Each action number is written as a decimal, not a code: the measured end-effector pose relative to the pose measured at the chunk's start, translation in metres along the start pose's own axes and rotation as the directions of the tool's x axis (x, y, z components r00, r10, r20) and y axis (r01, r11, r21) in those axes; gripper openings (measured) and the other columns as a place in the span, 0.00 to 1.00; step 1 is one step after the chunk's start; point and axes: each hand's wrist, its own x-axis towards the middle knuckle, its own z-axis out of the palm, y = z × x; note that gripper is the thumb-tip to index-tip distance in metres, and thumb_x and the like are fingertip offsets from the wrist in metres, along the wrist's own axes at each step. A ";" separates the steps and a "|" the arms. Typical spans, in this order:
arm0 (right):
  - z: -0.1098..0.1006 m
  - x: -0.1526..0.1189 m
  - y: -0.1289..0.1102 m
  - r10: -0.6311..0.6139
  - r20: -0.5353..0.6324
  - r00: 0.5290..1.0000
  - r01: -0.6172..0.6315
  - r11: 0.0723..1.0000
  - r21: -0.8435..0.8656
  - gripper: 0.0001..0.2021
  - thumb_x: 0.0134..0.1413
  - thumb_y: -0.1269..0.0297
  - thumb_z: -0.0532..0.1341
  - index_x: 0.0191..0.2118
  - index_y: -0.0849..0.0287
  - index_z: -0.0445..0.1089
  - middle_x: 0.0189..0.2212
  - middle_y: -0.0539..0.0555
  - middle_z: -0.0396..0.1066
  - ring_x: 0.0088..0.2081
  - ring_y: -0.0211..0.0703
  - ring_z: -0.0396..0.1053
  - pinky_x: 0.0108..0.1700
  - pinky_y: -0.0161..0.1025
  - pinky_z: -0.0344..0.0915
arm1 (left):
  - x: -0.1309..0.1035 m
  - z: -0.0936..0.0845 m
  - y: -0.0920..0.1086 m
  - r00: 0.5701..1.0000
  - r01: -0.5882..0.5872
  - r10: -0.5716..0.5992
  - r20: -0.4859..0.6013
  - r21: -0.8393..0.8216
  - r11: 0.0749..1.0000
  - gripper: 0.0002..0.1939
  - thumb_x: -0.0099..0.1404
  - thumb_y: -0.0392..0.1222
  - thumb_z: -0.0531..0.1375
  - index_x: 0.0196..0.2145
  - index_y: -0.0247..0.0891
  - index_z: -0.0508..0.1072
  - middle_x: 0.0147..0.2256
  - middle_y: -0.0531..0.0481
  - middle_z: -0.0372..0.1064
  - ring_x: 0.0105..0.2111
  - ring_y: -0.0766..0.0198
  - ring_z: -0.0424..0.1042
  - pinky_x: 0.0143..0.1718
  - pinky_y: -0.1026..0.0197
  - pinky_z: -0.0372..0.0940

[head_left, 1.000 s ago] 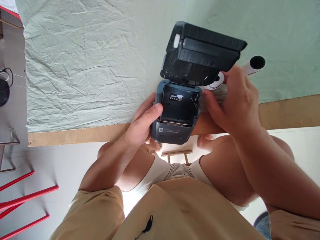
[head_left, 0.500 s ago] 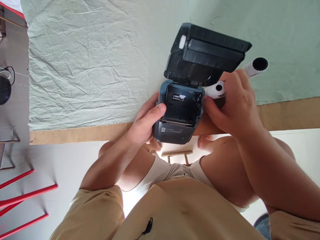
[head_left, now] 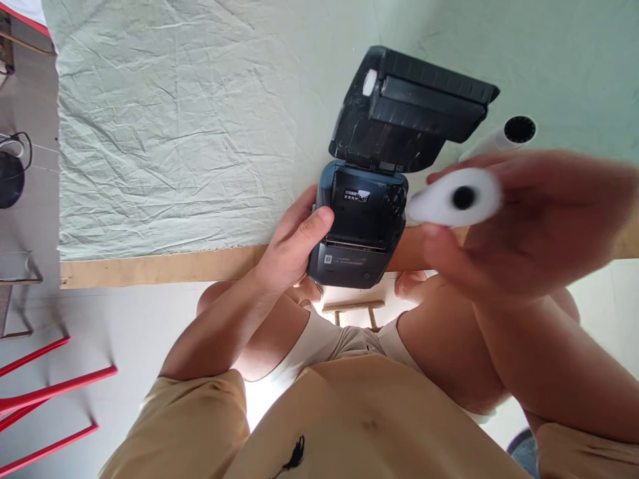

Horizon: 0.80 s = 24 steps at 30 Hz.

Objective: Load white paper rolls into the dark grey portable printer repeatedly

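Note:
A dark label printer [head_left: 357,226] stands with its lid [head_left: 409,113] swung up, so its inner compartment with a small printed label shows. My left hand [head_left: 294,246] grips the printer's left side, thumb over the rim. To the right of the printer, my right hand [head_left: 529,226], blurred by motion, holds a white paper roll [head_left: 474,196] with a dark core hole; the loose end of the roll points at the printer's right side. Behind that hand a second white roll [head_left: 494,143] with a dark core lies on the cloth.
A wrinkled pale green cloth [head_left: 184,133] covers the table, whose wooden front edge [head_left: 150,267] shows below it. Red metal legs [head_left: 60,390] stand on the floor at the lower left. My legs and a wooden rung are beneath the table edge.
My right hand has drawn back to the right and come up nearer the camera with the white roll, which now shows more fully. The printer and my left hand have hardly moved.

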 end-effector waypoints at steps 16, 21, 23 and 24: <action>0.019 0.006 -0.027 -0.200 -0.180 0.963 0.207 0.978 0.018 0.17 0.75 0.77 0.70 0.55 0.42 0.79 0.55 0.48 0.96 0.47 0.54 0.95 0.48 0.53 0.86 | 0.000 0.001 0.002 0.999 -0.036 0.036 0.005 0.068 0.997 0.34 0.79 0.80 0.72 0.55 0.44 0.87 0.49 0.43 0.89 0.50 0.45 0.88 0.52 0.48 0.83; 0.018 0.006 -0.024 -0.155 -0.196 0.968 0.149 0.988 -0.041 0.08 0.81 0.70 0.70 0.51 0.45 0.78 0.53 0.51 0.96 0.44 0.53 0.94 0.47 0.51 0.88 | 0.001 -0.001 0.003 0.999 -0.014 0.012 0.036 0.057 0.998 0.33 0.78 0.78 0.75 0.55 0.44 0.86 0.50 0.43 0.89 0.51 0.44 0.87 0.54 0.46 0.82; 0.019 0.003 -0.020 -0.147 -0.169 0.975 0.140 0.989 -0.055 0.07 0.82 0.67 0.70 0.51 0.44 0.78 0.54 0.51 0.96 0.44 0.54 0.94 0.46 0.52 0.87 | 0.001 -0.001 0.003 0.999 -0.023 0.021 0.044 0.052 0.998 0.33 0.78 0.78 0.75 0.55 0.44 0.85 0.51 0.42 0.89 0.52 0.43 0.88 0.56 0.45 0.82; 0.019 0.002 -0.018 -0.147 -0.150 0.978 0.138 0.988 -0.069 0.06 0.81 0.67 0.70 0.51 0.44 0.79 0.54 0.52 0.96 0.45 0.55 0.94 0.45 0.53 0.87 | 0.001 -0.001 0.003 0.999 -0.022 0.020 0.042 0.052 0.998 0.34 0.77 0.79 0.75 0.55 0.44 0.85 0.51 0.42 0.89 0.52 0.43 0.88 0.56 0.45 0.82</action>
